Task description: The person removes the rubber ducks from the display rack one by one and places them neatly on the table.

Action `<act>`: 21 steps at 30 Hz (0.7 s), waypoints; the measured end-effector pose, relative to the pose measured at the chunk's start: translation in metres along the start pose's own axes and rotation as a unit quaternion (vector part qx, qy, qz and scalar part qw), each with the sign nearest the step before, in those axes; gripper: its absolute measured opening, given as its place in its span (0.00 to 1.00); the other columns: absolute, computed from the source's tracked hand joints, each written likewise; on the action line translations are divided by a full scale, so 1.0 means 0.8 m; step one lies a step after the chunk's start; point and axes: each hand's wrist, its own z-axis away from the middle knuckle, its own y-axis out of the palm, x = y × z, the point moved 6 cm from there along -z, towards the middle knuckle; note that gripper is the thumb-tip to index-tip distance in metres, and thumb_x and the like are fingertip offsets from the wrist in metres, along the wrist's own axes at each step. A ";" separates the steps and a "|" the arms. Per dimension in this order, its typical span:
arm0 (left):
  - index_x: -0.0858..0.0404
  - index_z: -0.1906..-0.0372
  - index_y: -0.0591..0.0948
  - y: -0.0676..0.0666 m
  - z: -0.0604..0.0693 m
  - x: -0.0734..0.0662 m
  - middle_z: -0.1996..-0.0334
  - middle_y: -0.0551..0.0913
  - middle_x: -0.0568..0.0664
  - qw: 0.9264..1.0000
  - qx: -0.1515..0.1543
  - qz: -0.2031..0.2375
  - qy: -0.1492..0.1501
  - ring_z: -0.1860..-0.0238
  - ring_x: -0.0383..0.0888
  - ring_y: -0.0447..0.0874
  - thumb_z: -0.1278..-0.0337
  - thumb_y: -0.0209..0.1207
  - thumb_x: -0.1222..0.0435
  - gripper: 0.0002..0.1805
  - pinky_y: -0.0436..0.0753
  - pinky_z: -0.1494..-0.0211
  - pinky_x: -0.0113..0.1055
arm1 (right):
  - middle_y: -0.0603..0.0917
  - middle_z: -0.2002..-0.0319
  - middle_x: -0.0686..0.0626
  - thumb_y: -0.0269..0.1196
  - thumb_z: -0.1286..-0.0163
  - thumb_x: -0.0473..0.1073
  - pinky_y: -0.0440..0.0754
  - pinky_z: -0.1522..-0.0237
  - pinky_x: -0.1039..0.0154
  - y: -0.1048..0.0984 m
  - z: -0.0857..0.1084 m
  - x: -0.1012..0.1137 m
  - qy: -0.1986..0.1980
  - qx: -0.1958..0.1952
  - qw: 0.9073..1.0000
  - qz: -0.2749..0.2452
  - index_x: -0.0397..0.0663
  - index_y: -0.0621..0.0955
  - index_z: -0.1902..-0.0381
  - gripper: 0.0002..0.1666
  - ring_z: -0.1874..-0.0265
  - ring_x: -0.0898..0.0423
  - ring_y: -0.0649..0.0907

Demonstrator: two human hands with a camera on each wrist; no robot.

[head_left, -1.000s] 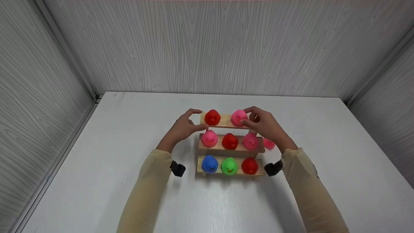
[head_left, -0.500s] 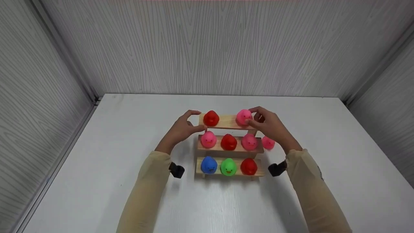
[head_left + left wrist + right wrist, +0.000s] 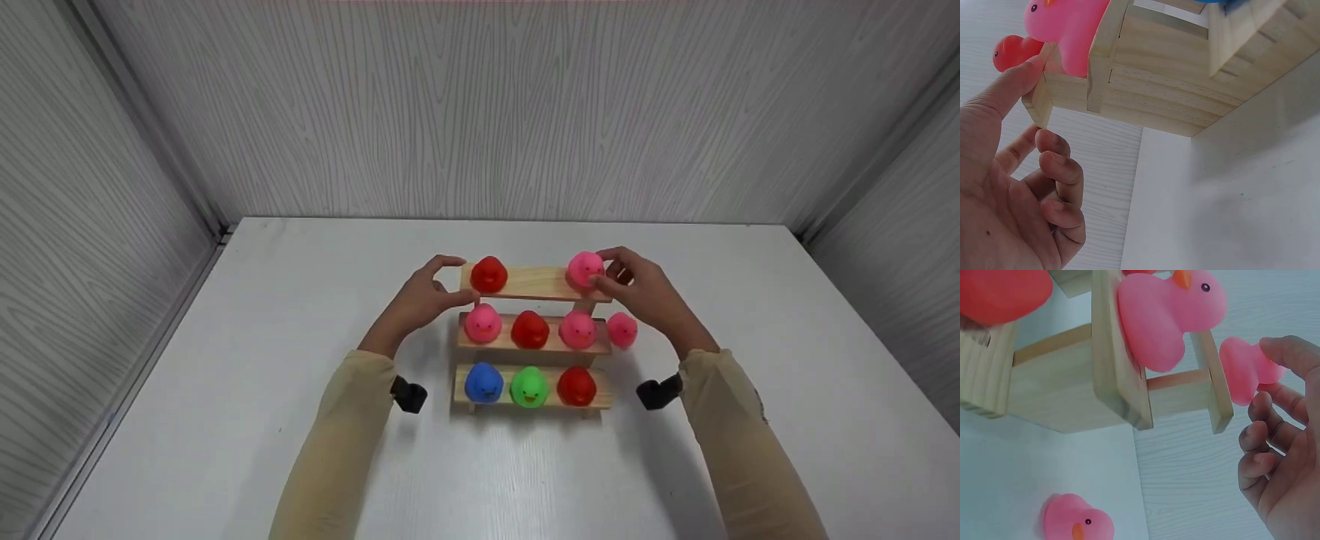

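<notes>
A three-tier wooden rack (image 3: 534, 283) holds toy ducks. On its top tier, a red duck (image 3: 489, 275) sits near the left end and a pink duck (image 3: 585, 271) near the right end. My right hand (image 3: 649, 289) pinches that pink duck (image 3: 1249, 371) between thumb and fingers. My left hand (image 3: 420, 298) grips the left end of the top board (image 3: 1039, 107), thumb on top and a fingertip at its edge. The middle tier carries a pink duck (image 3: 483, 323), a red duck (image 3: 530, 330) and another pink duck (image 3: 578, 329).
The bottom tier holds a blue duck (image 3: 484, 383), a green duck (image 3: 529, 387) and a red duck (image 3: 577, 386). One loose pink duck (image 3: 622, 330) rests on the white table (image 3: 300, 300) right of the rack. Grey wood-grain panels (image 3: 480, 112) stand behind and at both sides.
My right hand has moved to the right along the top tier with the pink duck, from nearer the middle to the right end. The left hand stays at the board's left end.
</notes>
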 end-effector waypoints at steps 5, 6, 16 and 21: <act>0.46 0.33 0.66 0.000 0.000 0.000 0.73 0.74 0.50 1.000 -0.002 -0.007 0.002 0.69 0.43 0.67 0.49 0.66 0.46 0.37 0.67 0.67 0.35 | 0.74 0.61 0.45 0.60 0.30 0.48 0.72 0.61 0.62 -0.008 0.003 -0.005 -0.001 -0.009 1.000 0.002 0.45 0.72 0.38 0.26 0.61 0.51 0.73; 0.45 0.33 0.66 0.000 0.000 0.000 0.72 0.75 0.51 1.000 -0.003 -0.009 0.000 0.69 0.43 0.67 0.49 0.66 0.46 0.37 0.68 0.67 0.35 | 0.74 0.61 0.45 0.60 0.30 0.48 0.72 0.61 0.62 -0.010 0.004 -0.006 0.000 -0.011 1.000 0.003 0.45 0.72 0.38 0.26 0.61 0.51 0.73; 0.46 0.32 0.66 -0.001 0.001 0.001 0.69 0.76 0.54 1.000 -0.001 -0.017 0.002 0.68 0.44 0.68 0.49 0.66 0.45 0.38 0.68 0.66 0.35 | 0.74 0.58 0.45 0.59 0.30 0.51 0.73 0.61 0.63 -0.025 0.011 -0.022 0.019 -0.011 1.000 0.004 0.45 0.71 0.38 0.27 0.60 0.51 0.72; 0.46 0.32 0.66 -0.002 0.000 -0.001 0.69 0.77 0.52 1.000 -0.001 -0.015 0.005 0.67 0.44 0.69 0.50 0.66 0.45 0.39 0.69 0.65 0.35 | 0.75 0.57 0.44 0.58 0.29 0.51 0.72 0.62 0.63 -0.034 0.015 -0.027 0.018 -0.014 1.000 0.012 0.44 0.71 0.37 0.28 0.59 0.51 0.72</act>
